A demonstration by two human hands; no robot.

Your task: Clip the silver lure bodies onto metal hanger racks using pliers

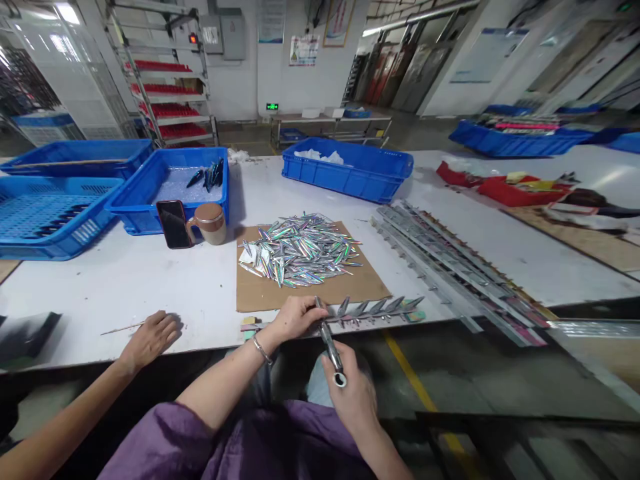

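Observation:
My left hand (295, 319), with a bracelet at the wrist, is closed at the table's front edge. Its fingertips pinch a small silver fish-shaped lure at a long strip (365, 315) that carries several upright silver lures (377, 308). My right hand (354, 390) is wrapped round a dark metal tubular tool (330, 347), its hollow round end towards me and its far end by my left fingertips. Just beyond lies a pile of shiny silver lures (305, 250) on a sheet of brown cardboard (350, 290).
Another person's hand (153, 337) rests on the table at left beside a thin stick (123, 328). Behind stand a phone (174, 225), a mug (213, 227) and blue crates (345, 170). Long metal strips (450, 263) lie at right; red cloth-like items (520, 191) lie farther back.

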